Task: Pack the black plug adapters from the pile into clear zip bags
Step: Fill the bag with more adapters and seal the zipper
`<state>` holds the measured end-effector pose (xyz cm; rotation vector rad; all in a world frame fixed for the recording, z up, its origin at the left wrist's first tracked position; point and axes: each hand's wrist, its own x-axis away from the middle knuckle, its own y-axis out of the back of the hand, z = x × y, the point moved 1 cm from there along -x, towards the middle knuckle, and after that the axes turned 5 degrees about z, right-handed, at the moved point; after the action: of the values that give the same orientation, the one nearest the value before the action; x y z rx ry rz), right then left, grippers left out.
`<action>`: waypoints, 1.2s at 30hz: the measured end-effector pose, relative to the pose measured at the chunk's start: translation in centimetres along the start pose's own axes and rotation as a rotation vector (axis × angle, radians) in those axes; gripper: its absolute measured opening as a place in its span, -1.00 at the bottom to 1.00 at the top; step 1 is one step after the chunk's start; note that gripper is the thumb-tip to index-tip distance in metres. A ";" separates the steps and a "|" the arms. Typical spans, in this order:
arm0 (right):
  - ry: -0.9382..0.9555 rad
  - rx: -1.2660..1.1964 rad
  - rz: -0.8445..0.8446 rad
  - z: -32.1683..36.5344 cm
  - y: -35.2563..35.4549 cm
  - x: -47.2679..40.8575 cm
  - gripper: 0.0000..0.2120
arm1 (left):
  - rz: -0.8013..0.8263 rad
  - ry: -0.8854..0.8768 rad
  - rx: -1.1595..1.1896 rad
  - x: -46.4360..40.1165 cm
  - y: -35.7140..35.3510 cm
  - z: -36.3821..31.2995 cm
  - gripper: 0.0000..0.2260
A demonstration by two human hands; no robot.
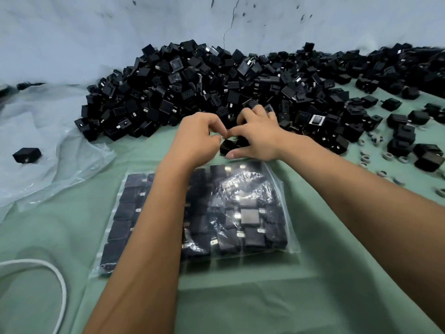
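One clear zip bag (pixel 204 218) near the table's front edge is already full, a huge pile (pixel 216 92) waits at the back, and the left hand (pixel 197 136) and right hand (pixel 257 138) curl around adapters (pixel 228 145) between them.

A large pile of black plug adapters (pixel 216 92) spreads along the far wall from ten o'clock to two o'clock, square blocks tumbled at every angle, some showing metal prongs. At centre, a clear zip bag (pixel 240 213) lies flat, filled with adapters packed in rows. Just beyond its twelve o'clock edge sit what look like two loose adapters (pixel 232 143), partly hidden.
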<state>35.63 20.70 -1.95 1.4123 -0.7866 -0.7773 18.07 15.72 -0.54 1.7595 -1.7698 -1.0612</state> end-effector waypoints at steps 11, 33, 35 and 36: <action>-0.269 -0.797 -0.499 -2.2 -0.4 7.7 -0.55 | 0.272 -0.207 0.082 0.7 -0.4 -2.3 -0.79; 0.050 -1.295 -0.208 -0.8 -1.3 13.7 -0.54 | 0.463 -0.348 0.130 1.0 -1.0 -3.9 -0.87; 0.018 -1.146 -0.263 -1.2 -1.0 13.8 -0.59 | 0.472 -0.327 0.129 1.1 -1.0 -3.9 -0.87; 0.003 -1.063 -0.258 -1.1 -1.0 13.8 -0.60 | 0.473 -0.327 0.121 1.2 -1.0 -4.0 -0.87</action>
<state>43.93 9.65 -2.82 0.5413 -0.0973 -1.1526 21.64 13.74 0.94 1.1744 -2.3389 -1.0913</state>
